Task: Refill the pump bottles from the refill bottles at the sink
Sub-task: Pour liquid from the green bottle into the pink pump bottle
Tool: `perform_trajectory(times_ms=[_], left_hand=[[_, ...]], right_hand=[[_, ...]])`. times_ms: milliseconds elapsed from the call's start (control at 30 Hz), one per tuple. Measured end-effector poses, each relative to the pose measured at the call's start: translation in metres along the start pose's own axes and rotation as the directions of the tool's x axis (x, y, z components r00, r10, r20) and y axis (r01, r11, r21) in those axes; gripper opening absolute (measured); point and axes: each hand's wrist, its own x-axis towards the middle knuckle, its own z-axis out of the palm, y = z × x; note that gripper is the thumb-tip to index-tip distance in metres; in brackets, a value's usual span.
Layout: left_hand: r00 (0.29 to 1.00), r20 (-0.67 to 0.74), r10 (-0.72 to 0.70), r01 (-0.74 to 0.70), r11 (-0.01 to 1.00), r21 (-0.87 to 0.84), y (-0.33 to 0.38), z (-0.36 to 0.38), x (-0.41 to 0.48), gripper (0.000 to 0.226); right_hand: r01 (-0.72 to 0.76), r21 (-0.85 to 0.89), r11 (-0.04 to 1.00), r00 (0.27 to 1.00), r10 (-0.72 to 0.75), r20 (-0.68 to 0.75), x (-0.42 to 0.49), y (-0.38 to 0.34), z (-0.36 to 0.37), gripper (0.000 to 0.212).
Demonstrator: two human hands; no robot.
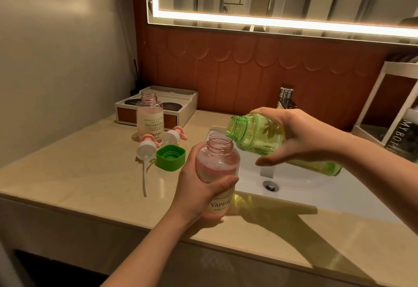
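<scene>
My left hand grips an open pink pump bottle upright over the counter's front edge, beside the sink; foam shows inside it. My right hand holds a green refill bottle tipped nearly flat, its open mouth just above and right of the pink bottle's neck. A second open pink bottle stands on the counter at the back left. Two white-and-pink pump heads lie in front of it. The green cap rests next to them.
The white sink with its drain lies below the green bottle, and a chrome tap stands behind it. A white tray box sits at the back left. A white rack with a bottle stands at the right.
</scene>
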Motion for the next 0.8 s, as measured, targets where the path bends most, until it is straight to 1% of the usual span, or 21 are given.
perform_trajectory(times_ms=[167, 267, 333, 400, 467, 567, 700, 800], left_hand=[[1.0, -0.009, -0.005, 0.005, 1.0, 0.008, -0.001, 0.0, 0.001, 0.071], [1.0, -0.015, 0.001, -0.001, 1.0, 0.007, -0.002, 0.0, 0.0, 0.072], [1.0, -0.011, 0.004, -0.004, 1.0, 0.008, -0.003, -0.002, -0.001, 0.074], [1.0, -0.012, 0.007, -0.006, 1.0, 0.015, -0.002, -0.003, -0.003, 0.074], [1.0, -0.016, 0.01, -0.01, 1.0, 0.027, -0.001, -0.007, -0.006, 0.074], [1.0, -0.01, 0.011, -0.01, 0.998, 0.065, 0.002, -0.014, -0.011, 0.076], [0.998, -0.054, 0.015, -0.007, 0.991, 0.134, 0.006, -0.035, -0.021, 0.078], [0.996, -0.081, 0.028, -0.015, 0.987, 0.161, 0.01, -0.052, -0.026, 0.079]], right_hand=[[0.008, 0.104, 0.995, 0.999, -0.004, -0.037, -0.001, 0.007, 0.011, 0.073], [0.001, 0.209, 0.978, 0.994, 0.022, -0.108, -0.002, 0.009, 0.018, 0.069], [-0.01, 0.294, 0.956, 0.984, 0.062, -0.166, -0.003, 0.008, 0.022, 0.062], [-0.001, 0.405, 0.914, 0.97, 0.099, -0.221, -0.004, 0.006, 0.027, 0.055], [0.015, 0.5, 0.866, 0.957, 0.133, -0.258, -0.005, 0.003, 0.033, 0.054], [0.026, 0.569, 0.822, 0.934, 0.182, -0.306, -0.003, -0.002, 0.041, 0.056], [0.08, 0.672, 0.736, 0.909, 0.223, -0.352, 0.005, -0.017, 0.047, 0.044], [0.114, 0.717, 0.688, 0.884, 0.259, -0.389, 0.017, -0.029, 0.053, 0.045]])
